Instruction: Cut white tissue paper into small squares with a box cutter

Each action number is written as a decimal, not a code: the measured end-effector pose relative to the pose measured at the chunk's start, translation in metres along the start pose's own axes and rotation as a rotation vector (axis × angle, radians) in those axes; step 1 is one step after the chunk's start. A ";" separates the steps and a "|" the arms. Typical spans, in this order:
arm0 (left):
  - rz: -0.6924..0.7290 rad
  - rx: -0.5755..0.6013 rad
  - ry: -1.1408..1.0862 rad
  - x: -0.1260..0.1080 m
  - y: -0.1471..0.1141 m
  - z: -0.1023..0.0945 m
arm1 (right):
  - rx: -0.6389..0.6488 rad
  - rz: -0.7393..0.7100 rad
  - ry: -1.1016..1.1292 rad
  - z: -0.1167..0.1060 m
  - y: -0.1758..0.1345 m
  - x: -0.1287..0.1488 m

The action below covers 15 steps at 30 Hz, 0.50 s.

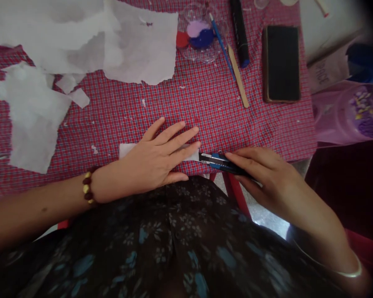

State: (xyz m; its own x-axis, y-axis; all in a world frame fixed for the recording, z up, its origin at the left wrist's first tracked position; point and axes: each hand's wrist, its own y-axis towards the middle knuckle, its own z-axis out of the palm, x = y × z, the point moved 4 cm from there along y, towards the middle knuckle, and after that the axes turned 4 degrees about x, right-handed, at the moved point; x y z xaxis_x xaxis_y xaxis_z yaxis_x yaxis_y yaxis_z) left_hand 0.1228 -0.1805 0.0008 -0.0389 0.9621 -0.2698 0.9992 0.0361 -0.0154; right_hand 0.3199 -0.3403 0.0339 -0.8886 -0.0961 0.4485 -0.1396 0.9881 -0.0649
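My left hand (pixel 157 161) lies flat with its fingers spread over a white paper strip (pixel 126 150) near the table's front edge. Most of the strip is hidden under that hand; its left end and a part by the fingertips show. At the strip's right end is a blue and black stapler (pixel 216 160), turned on its side with its jaws toward the paper. My right hand (pixel 270 178) grips the stapler's rear end. Whether the jaws are pressed on the paper cannot be made out.
Large torn white paper (pixel 139 45) and a smaller piece (pixel 37 116) lie on the checked tablecloth (pixel 118 107). Farther back are a paint palette (pixel 202 54), a paintbrush (pixel 220 41), a wooden stick (pixel 238 76), a black marker (pixel 240 35) and a phone (pixel 281 64).
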 end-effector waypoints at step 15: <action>0.007 -0.016 -0.105 0.002 0.000 -0.010 | -0.040 0.091 0.005 0.014 -0.029 0.011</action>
State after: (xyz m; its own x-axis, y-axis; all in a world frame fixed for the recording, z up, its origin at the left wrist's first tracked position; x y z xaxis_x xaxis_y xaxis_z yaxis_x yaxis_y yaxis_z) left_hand 0.1230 -0.1761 0.0096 -0.0317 0.9289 -0.3691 0.9994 0.0348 0.0020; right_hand 0.3084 -0.3721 0.0277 -0.8948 -0.0049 0.4465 -0.0406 0.9967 -0.0704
